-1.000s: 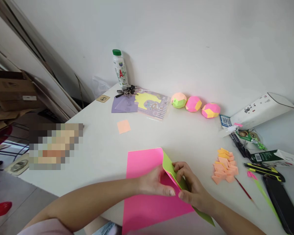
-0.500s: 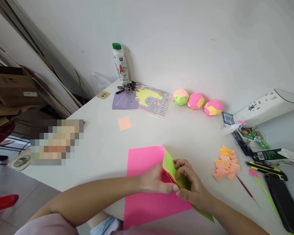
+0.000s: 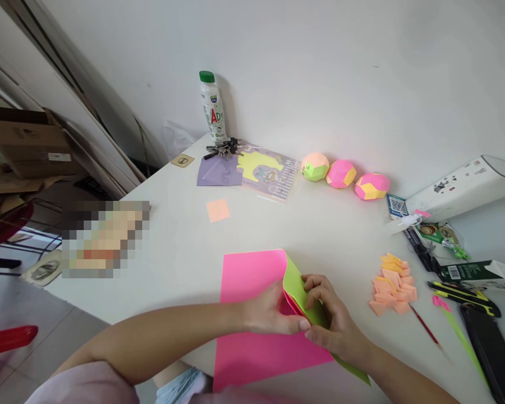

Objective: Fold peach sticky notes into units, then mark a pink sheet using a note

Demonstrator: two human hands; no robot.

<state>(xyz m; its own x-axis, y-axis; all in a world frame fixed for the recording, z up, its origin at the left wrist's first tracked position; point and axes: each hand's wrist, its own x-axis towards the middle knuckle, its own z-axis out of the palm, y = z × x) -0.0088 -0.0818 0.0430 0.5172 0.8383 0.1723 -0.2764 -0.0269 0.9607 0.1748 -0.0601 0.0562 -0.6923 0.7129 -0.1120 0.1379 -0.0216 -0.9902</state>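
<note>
A large sheet of paper, bright pink on its upper face (image 3: 252, 275), lies on the white table in front of me. On the right, layered paper in yellow-green (image 3: 293, 275) and red-pink curls up off the surface. My left hand (image 3: 273, 314) grips the raised edge from the left, its thumb pressed along it. Opposite, my right hand (image 3: 332, 314) pinches the same edge, fingers curled over the green side. The two thumbs nearly meet. How many layers sit between the fingers is hidden.
Folded orange paper pieces (image 3: 392, 283) and a thin red brush (image 3: 425, 325) lie to the right. Three faceted paper balls (image 3: 340, 174) line the wall. A bottle (image 3: 212, 106), keys (image 3: 224, 148) and a peach paper square (image 3: 217, 210) are farther back; a utility knife (image 3: 465, 297) lies far right.
The view has shifted slightly, so most things appear a little farther right. Both hands keep the same hold on the curled paper.
</note>
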